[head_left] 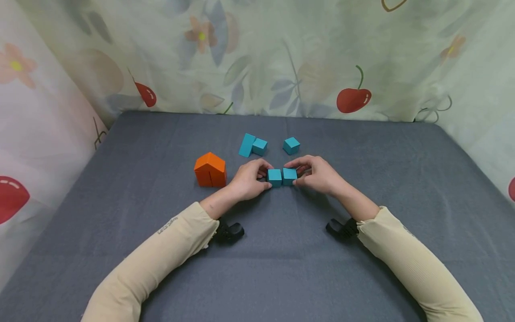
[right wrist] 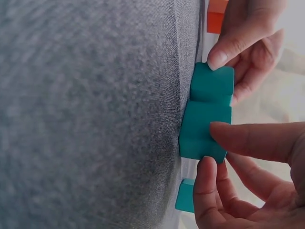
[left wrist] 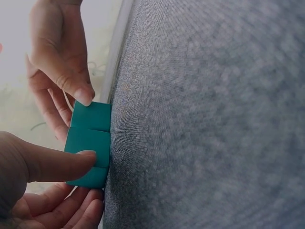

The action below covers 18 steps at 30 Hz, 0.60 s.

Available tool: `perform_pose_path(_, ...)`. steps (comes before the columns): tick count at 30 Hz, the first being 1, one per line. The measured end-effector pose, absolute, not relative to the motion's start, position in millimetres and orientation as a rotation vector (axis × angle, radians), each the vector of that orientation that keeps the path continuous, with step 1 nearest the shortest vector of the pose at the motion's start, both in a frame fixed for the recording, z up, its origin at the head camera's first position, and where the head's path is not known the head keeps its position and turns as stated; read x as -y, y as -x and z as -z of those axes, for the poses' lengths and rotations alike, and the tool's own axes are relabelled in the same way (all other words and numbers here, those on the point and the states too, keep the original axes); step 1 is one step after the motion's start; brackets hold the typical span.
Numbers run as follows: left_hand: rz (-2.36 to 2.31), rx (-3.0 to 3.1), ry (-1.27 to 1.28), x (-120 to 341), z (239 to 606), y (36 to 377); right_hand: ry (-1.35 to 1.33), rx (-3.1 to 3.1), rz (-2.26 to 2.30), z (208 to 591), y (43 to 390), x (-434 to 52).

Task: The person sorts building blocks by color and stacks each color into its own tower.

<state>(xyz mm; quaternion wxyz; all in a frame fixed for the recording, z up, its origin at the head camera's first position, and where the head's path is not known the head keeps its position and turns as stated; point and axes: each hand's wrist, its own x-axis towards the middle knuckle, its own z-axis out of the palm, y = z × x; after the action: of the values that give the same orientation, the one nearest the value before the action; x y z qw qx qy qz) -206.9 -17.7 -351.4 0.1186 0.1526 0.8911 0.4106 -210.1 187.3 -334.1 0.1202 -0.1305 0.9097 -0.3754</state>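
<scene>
- L hand point(head_left: 248, 180) pinches left cube point(head_left: 275, 177); R hand point(head_left: 318, 174) pinches right cube point(head_left: 289, 176). Fingers curled round each; cubes sit on cloth point(head_left: 281, 268) btwn the hands, side faces touching.
- Wrist views: tops look slightly stepped, so not quite flush.
- To do well: press inward evenly, keep both flat on cloth, square the front edges w/ thumbs before letting go.
- Spare cubes point(head_left: 253, 145) just beyond fingers; orange block point(head_left: 210, 170) beside L hand. Avoid knocking.
</scene>
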Motion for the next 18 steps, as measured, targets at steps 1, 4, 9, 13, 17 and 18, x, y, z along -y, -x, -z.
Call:
perform_pose_path(1, -1.201, -2.606, -0.446, 17.6, 351.4, 207.0, 0.385, -2.654, 1.101, 334.3, 209.6, -187.5)
perform_pose_path(4, -1.205, -2.605, -0.446, 17.7, 351.5, 207.5, 0.398, -2.648, 1.106, 334.5, 208.4, -187.5)
perform_pose_path(9, -1.210, -2.609, -0.451, 17.4, 351.8, 207.9, 0.406, -2.633, 1.105, 334.6, 208.2, -187.2)
perform_pose_path(13, -1.207, -2.609, -0.457, 17.2, 352.5, 208.7, 0.423, -2.625, 1.102, 335.3, 209.1, -186.8)
perform_pose_path(17, -1.202, -2.603, -0.461, 17.4, 352.2, 209.3, 0.435, -2.620, 1.101, 336.9, 210.0, -187.1)
perform_pose_path(18, -1.201, -2.602, -0.462, 17.4, 352.0, 209.2, 0.439, -2.621, 1.099, 337.3, 210.0, -187.1)
